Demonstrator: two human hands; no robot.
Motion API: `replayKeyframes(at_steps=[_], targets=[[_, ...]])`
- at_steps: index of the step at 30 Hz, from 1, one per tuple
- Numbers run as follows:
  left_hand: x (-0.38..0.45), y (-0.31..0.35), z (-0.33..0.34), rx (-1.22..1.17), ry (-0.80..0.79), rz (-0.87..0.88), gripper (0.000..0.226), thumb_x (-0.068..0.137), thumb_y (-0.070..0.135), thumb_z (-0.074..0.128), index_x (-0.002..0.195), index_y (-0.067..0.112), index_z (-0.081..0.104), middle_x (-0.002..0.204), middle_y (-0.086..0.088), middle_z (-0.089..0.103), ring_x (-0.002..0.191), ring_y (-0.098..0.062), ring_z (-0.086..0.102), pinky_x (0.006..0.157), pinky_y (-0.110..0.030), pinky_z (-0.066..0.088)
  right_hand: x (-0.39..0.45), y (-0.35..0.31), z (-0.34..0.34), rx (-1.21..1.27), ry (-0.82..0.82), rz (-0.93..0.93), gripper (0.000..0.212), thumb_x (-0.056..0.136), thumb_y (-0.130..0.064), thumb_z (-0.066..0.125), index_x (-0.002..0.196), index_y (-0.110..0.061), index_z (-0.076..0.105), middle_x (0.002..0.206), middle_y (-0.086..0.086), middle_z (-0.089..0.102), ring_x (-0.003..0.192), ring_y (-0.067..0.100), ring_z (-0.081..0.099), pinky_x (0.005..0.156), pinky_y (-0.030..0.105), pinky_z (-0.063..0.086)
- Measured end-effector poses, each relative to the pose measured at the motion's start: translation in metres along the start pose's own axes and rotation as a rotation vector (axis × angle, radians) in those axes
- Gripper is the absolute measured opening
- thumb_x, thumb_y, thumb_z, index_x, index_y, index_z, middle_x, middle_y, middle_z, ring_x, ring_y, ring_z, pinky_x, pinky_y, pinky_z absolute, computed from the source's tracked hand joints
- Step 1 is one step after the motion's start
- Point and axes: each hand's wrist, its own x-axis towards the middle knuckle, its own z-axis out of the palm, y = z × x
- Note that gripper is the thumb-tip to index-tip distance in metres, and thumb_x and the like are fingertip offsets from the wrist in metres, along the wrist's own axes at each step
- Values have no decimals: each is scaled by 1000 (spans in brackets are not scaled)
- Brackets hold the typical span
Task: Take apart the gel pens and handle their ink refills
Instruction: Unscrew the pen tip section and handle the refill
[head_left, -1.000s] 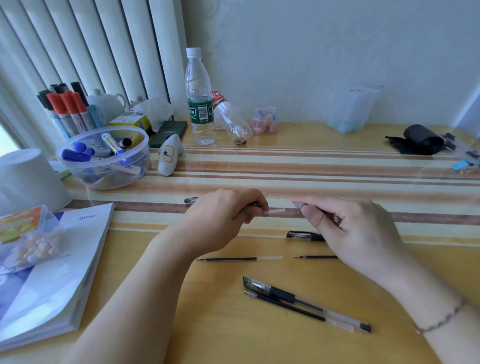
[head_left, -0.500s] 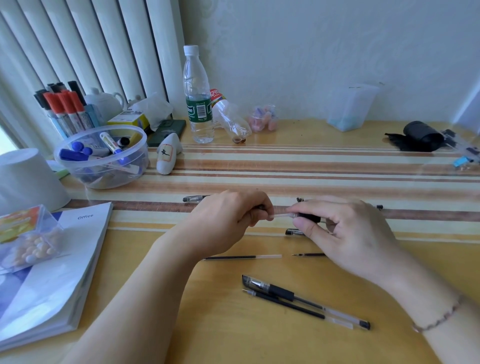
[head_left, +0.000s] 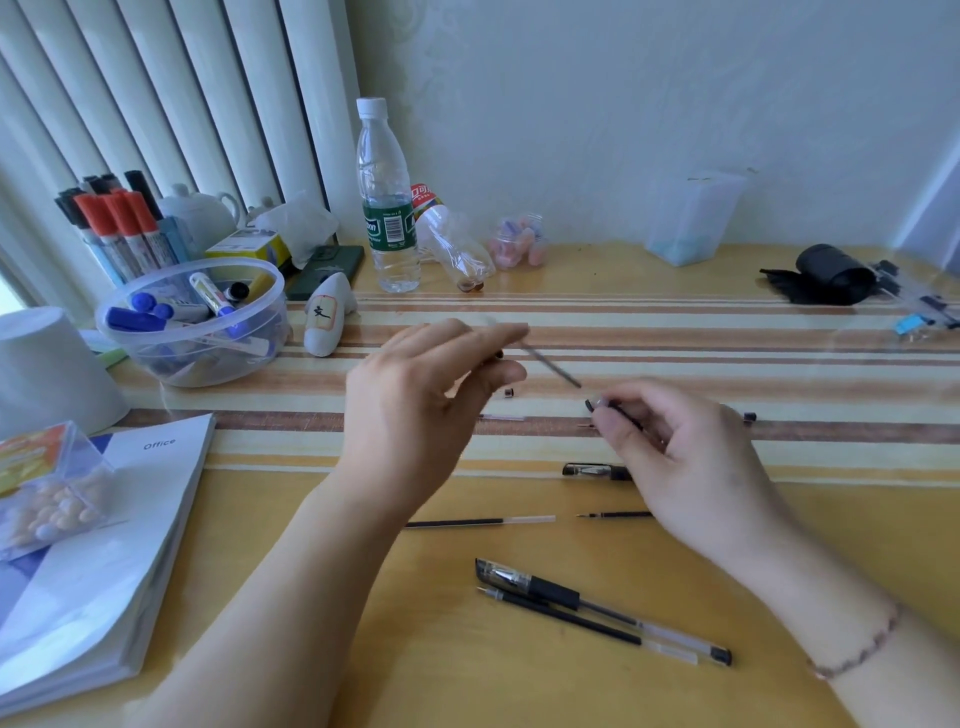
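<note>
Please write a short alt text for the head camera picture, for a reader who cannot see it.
Over a wooden desk, the left hand pinches a thin ink refill raised in the air, while the right hand grips a black pen part. More refills and a whole pen lie nearer the person, and a tub of markers stands at the left.

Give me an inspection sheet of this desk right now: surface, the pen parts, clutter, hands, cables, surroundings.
Surface: wooden desk with a striped mat.
Job's things: refill raised, out of the pen barrel; loose refill and whole pen lie nearer.
Clutter: water bottle, marker tub, book.
Hands: left hand pinches the refill; right hand holds the barrel.
Cables: nothing seen.
Surroundings: blinds, pale wall.
</note>
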Motion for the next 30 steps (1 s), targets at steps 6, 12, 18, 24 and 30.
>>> replayKeyframes(at_steps=[6, 12, 18, 24, 30], targets=[[-5, 3, 2, -56, -157, -194, 34, 82, 42, 65, 111, 25, 72, 80, 15, 76, 65, 6, 64, 62, -29, 58, -1, -9, -1, 245, 88, 7, 13, 86, -30, 59, 97, -26, 66, 88, -6, 70, 83, 12, 65, 75, 29, 55], [0, 8, 2, -59, -290, -395, 25, 80, 39, 73, 96, 33, 53, 78, 20, 73, 67, 2, 67, 66, -35, 57, -2, -8, -1, 134, 28, -66, 16, 86, -29, 63, 98, -22, 69, 88, -10, 68, 81, 15, 62, 70, 30, 50], [0, 5, 1, -99, -251, -463, 18, 79, 33, 76, 81, 33, 57, 73, 23, 69, 64, -8, 61, 64, -29, 52, -2, -8, -2, 193, 53, -67, 10, 87, -21, 64, 97, -21, 67, 84, -10, 68, 82, 10, 63, 68, 17, 48], [-2, 6, 3, -140, -313, -439, 17, 82, 32, 73, 89, 34, 57, 79, 21, 74, 68, -3, 67, 69, -36, 57, -3, -10, -2, 148, 58, -108, 15, 87, -29, 61, 96, -18, 64, 75, -8, 70, 75, 14, 66, 67, 35, 52], [-3, 4, 5, -174, -346, -425, 18, 85, 26, 68, 86, 31, 51, 84, 20, 75, 59, -9, 62, 66, -42, 56, -5, -7, -5, -42, 81, -160, 25, 83, -41, 65, 98, -21, 70, 79, -12, 69, 70, 10, 65, 61, 34, 53]])
